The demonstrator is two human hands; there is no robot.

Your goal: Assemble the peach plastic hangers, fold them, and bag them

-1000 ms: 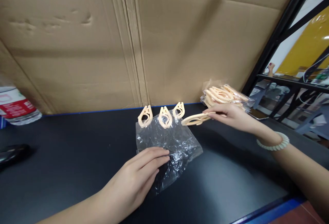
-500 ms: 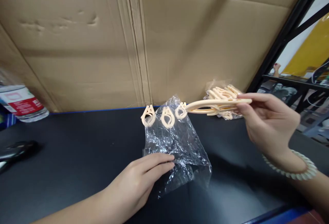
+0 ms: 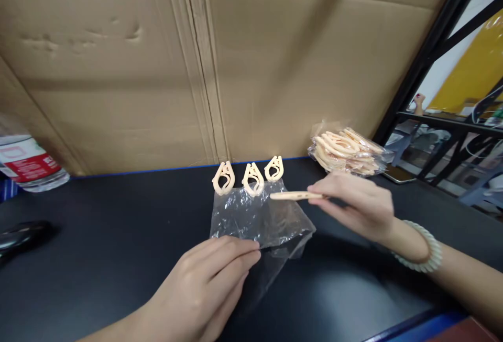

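My left hand (image 3: 220,276) is closed at the near edge of a clear plastic bag (image 3: 247,213), with its fingertips on the film. In my right hand (image 3: 356,203) a cream plastic folding hanger (image 3: 288,196) is pinched between thumb and fingers, seen edge-on above the bag's right part. Along the bag's far edge lie three similar folded hangers: a left one (image 3: 223,179), a middle one (image 3: 253,180) and a right one (image 3: 274,169). They have teardrop outlines with a curved piece inside.
A clear packet of more cream hangers (image 3: 346,153) lies at the back right. Cardboard (image 3: 275,69) stands behind the black tabletop (image 3: 118,237). At left are a bottle with a red label (image 3: 31,164) and a black mouse (image 3: 23,234). A black metal frame (image 3: 416,80) rises at right.
My right hand has brought its hanger left and down toward the bag, turning it edge-on. The bag now lies flatter and lower, and the packet behind is more exposed.
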